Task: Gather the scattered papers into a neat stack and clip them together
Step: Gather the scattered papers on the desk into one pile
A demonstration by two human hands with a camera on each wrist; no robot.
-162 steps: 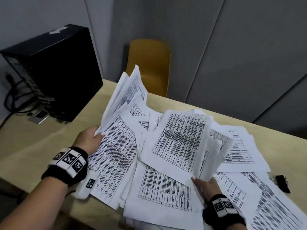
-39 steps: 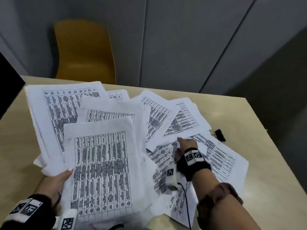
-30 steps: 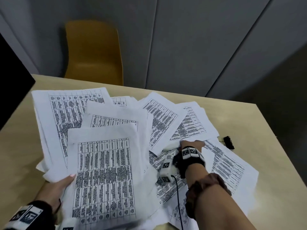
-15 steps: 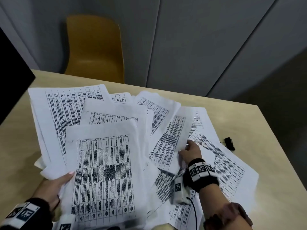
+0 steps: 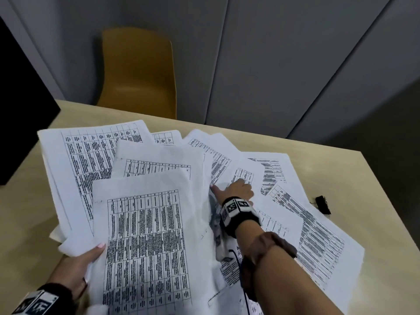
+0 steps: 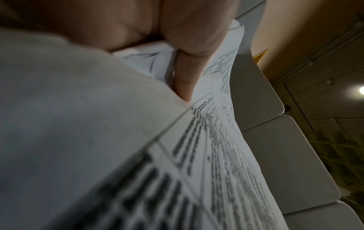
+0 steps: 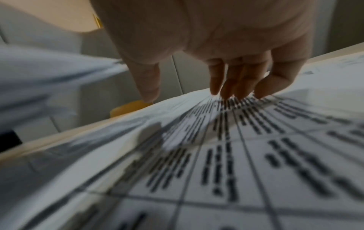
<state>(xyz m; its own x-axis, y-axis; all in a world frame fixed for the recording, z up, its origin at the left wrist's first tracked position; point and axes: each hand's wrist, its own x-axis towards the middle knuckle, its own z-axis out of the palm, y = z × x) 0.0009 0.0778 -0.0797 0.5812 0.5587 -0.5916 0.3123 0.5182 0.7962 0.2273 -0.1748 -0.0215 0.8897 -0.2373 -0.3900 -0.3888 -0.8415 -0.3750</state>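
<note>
Head view: left hand [image 5: 77,267] at seven o'clock grips a fanned bundle of printed sheets [image 5: 145,235]; right hand [image 5: 236,192], fingers [image 7: 234,84] extended, presses loose sheets [image 5: 318,235] spread across the wooden table [image 5: 375,201]; black binder clip [image 5: 322,204] waits at three o'clock

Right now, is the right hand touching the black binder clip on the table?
Apart. The head view shows the right hand pressing on the loose papers, while the binder clip lies beyond their edge, with printed paper between them.
</note>
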